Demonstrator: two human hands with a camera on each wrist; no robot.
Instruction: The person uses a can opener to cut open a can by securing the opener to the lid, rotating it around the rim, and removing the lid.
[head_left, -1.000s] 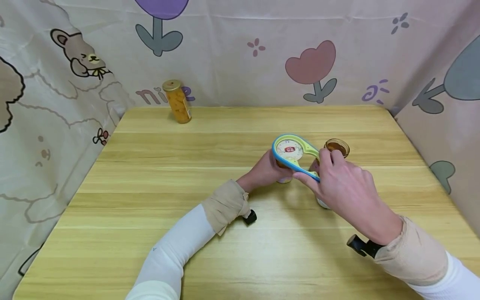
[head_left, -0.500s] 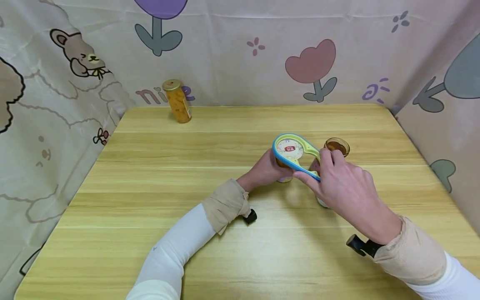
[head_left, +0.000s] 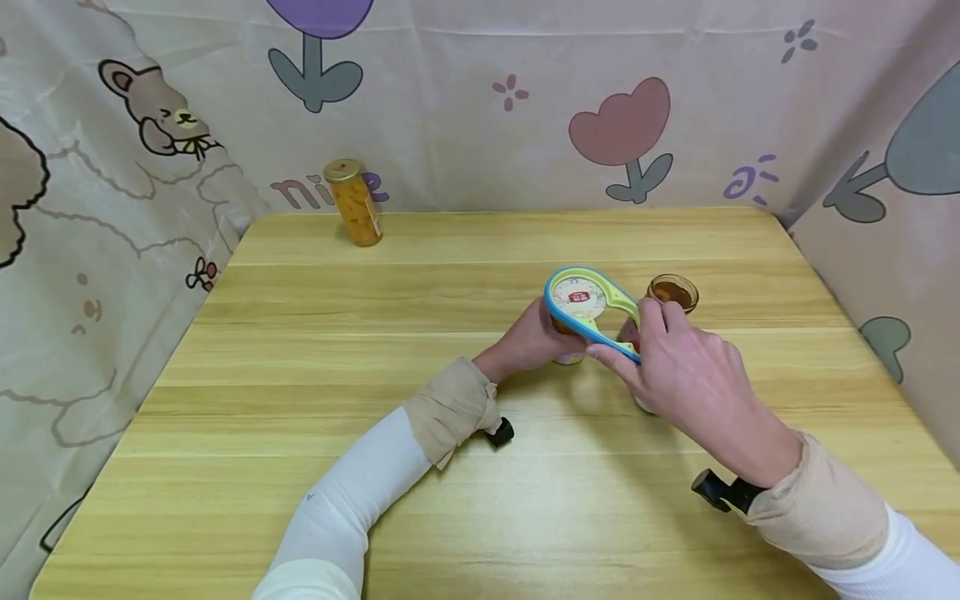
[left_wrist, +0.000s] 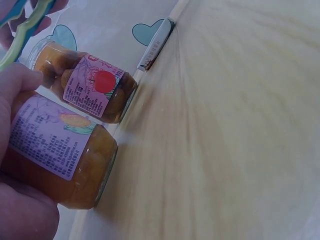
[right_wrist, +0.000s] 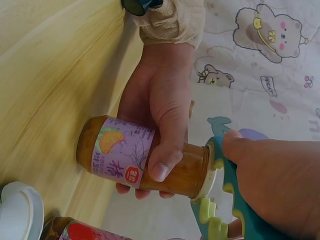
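Note:
My left hand (head_left: 534, 335) grips an upright glass jar of fruit (left_wrist: 65, 150) with a purple label, fingers and thumb wrapped round its body. My right hand (head_left: 693, 367) holds the handles of a blue and green jar opener (head_left: 581, 319). The opener's loop surrounds the jar's lid (head_left: 579, 297), and its toothed inner edge shows in the right wrist view. Just behind my right hand stands a second jar (head_left: 672, 292), lidless, with dark fruit and a red fruit on its label. A white, lid-like round piece (right_wrist: 22, 212) lies near that jar, mostly hidden by my right hand in the head view.
A closed jar of yellow-orange fruit (head_left: 354, 204) stands at the back left of the wooden table (head_left: 300, 333). A printed cloth (head_left: 465, 108) hangs behind the table and along its sides.

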